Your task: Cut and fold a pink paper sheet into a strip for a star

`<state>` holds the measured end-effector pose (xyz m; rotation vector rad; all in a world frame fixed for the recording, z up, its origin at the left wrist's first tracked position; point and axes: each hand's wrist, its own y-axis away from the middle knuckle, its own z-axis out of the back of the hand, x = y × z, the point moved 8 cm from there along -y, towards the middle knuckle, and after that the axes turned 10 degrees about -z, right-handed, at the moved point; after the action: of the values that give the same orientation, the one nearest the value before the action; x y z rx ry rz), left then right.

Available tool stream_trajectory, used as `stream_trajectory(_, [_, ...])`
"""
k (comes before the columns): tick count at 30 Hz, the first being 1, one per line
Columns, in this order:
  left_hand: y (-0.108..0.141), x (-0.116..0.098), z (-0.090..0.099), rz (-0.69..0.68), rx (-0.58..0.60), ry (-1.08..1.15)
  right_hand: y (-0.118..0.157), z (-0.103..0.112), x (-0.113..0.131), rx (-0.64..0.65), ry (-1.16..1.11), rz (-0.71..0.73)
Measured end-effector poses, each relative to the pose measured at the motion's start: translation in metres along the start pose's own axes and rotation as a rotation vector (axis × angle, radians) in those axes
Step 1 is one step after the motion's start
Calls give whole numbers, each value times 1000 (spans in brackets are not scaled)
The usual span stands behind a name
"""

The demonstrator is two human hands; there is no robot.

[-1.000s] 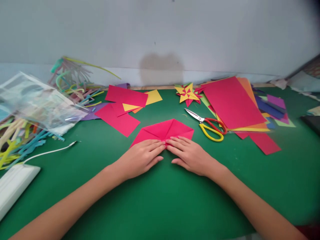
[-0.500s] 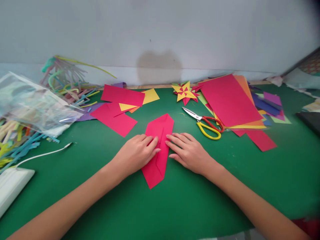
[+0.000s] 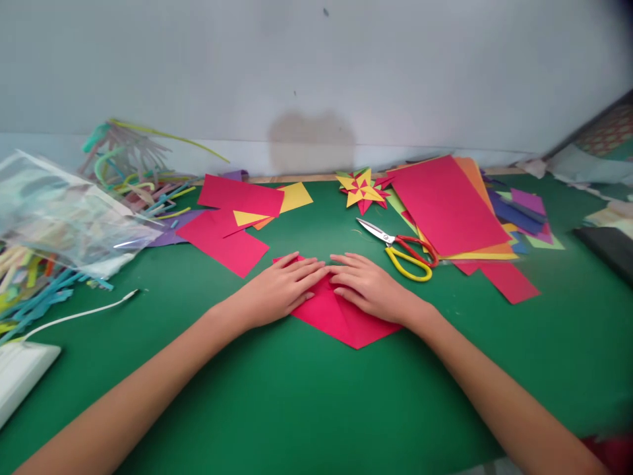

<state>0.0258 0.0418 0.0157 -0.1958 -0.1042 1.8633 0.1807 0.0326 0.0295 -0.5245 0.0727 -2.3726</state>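
A folded red paper (image 3: pixel 353 326) lies on the green tabletop, its pointed corner toward me. My left hand (image 3: pixel 284 287) rests on its left part, fingers stretched out and flat. Over the right part lies my right hand (image 3: pixel 370 287), also with extended fingers. The fingertips of both hands meet near the paper's middle and hide much of its far edge. Beyond my right hand are scissors (image 3: pixel 395 247) with one red and one yellow handle, blades apart. A red and yellow folded paper star (image 3: pixel 362 190) sits behind the scissors.
Loose red sheets (image 3: pixel 227 241) lie at the back left, near a clear plastic bag (image 3: pixel 74 204) and colourful strips (image 3: pixel 54 297). A white device with a cable (image 3: pixel 24 376) is at the left edge. Stacked red and orange sheets (image 3: pixel 450 208) stand back right, by a dark flat object (image 3: pixel 606 247).
The red paper has turned from lying lengthwise away from me to lying more crosswise. Both hands have shifted slightly and now lie flatter over it, fingertips meeting.
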Motion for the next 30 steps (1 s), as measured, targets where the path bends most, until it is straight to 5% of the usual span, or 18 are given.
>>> stream_trajectory(8, [5, -2, 4, 207, 8, -103, 13, 2, 4, 12, 190, -133])
stream_trajectory(20, [31, 14, 7, 363, -8, -104, 28, -2, -18, 44, 172, -201])
stream_trajectory(27, [20, 2, 34, 346, -111, -168, 34, -4, -30, 62, 80, -223])
stream_trajectory(30, [4, -18, 48, 223, -200, -119, 30, -7, -30, 58, 81, -214])
